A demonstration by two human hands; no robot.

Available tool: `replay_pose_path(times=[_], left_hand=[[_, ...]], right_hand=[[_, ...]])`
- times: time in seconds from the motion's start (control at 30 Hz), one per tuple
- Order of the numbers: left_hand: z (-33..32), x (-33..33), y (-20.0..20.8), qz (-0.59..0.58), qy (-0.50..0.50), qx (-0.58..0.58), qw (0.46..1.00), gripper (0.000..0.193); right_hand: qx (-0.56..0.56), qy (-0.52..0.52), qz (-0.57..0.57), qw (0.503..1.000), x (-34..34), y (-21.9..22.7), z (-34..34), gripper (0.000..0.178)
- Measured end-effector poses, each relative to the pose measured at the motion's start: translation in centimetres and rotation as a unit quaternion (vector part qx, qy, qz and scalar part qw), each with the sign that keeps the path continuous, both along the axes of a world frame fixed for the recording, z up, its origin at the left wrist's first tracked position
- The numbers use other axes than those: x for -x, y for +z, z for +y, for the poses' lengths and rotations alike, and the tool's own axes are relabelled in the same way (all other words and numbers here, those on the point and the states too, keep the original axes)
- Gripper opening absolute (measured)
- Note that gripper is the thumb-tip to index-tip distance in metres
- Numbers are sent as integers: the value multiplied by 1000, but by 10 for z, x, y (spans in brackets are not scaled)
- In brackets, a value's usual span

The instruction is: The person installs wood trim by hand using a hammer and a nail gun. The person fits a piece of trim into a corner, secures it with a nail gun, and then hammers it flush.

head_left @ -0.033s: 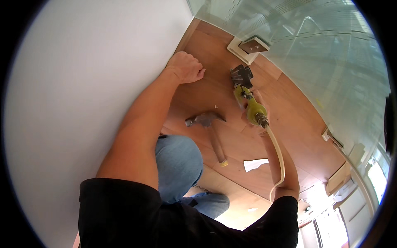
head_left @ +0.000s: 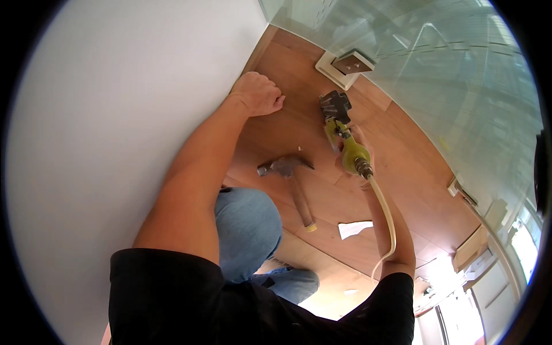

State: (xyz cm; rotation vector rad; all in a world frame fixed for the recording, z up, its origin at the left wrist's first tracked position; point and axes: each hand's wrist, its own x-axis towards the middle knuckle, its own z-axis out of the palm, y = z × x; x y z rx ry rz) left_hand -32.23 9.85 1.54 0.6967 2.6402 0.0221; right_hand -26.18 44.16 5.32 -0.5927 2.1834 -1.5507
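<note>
My left hand is closed in a fist, low beside the white wall. It covers part of the wooden skirting strip, and nothing sticks out of its curled fingers. A yellow-green air nail gun with a dark magazine is gripped in my right hand, partly hidden behind the tool. Its dark end points away from me, over the floor, and a pale air hose runs back along my right forearm. Between my arms a claw hammer lies on the wood floor, head toward the far side.
A floor socket box with its lid raised sits by the greenish glass partition. A torn white paper piece lies beside my right forearm. The white wall rises at left. My knee in jeans is near the hammer.
</note>
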Motion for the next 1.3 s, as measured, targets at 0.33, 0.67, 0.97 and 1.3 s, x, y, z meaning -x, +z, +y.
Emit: replay_pose_path(times=[0.33,0.67,0.97,1.3], left_hand=[[0,-2,-2,2,24,-5,1000,41],[-6,-5,4,52,13,-40,998,45],[2,3,-3,-59,9,25,998,47],[0,0,-1,-32,13,7,999,51]], right_hand=[[-131,-92,111,981,-15,-33,-10,57],[15,29,82,996,60,-19,-55,48],[71,54,96,991,106,-40,-84,43],[155,96,136,974,129,-71,-104,49]])
